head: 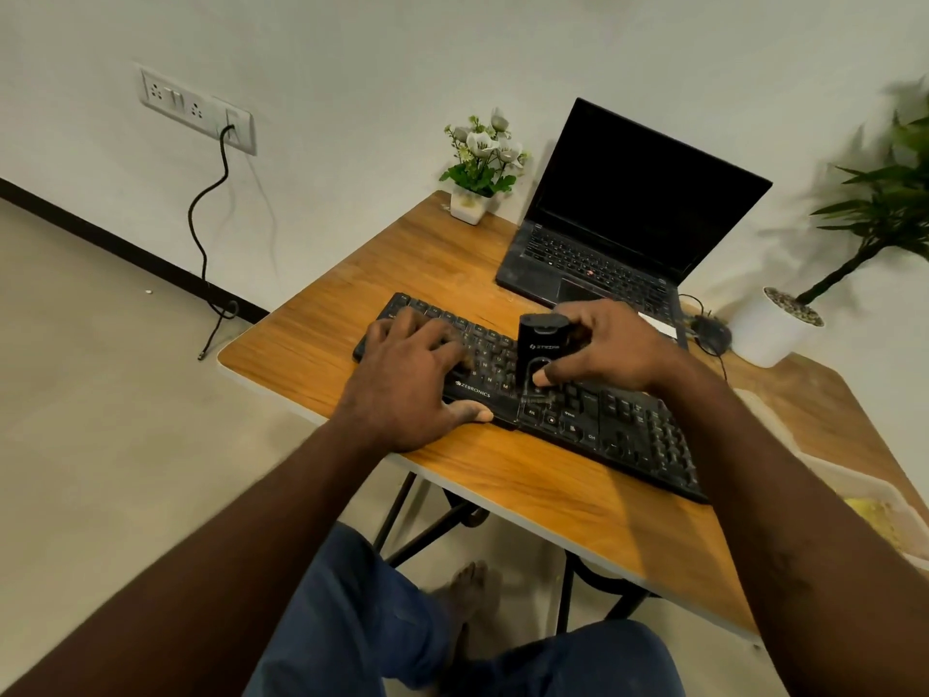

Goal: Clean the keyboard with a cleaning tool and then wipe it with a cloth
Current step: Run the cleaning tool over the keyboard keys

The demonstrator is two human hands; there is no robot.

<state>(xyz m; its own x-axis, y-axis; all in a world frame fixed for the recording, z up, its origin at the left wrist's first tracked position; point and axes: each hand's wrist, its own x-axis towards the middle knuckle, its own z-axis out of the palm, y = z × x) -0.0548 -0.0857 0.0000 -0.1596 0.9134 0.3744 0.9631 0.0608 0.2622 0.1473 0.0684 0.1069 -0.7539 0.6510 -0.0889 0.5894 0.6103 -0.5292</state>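
A black keyboard [623, 430] lies slanted across the wooden table [553, 495]. My left hand [412, 379] rests flat on the keyboard's left half, fingers spread over the keys and thumb at its front edge. My right hand [608, 349] grips a small black cleaning tool [540, 344] held upright, its lower end down on the keys near the middle of the keyboard. A yellow cloth [885, 525] shows at the right edge, partly cut off inside a pale tray.
An open black laptop [618, 228] stands behind the keyboard. A small white flower pot [470, 203] sits at the table's far corner. A black mouse [714, 334] and a potted plant [774, 329] are at the right. My knees are under the table's front edge.
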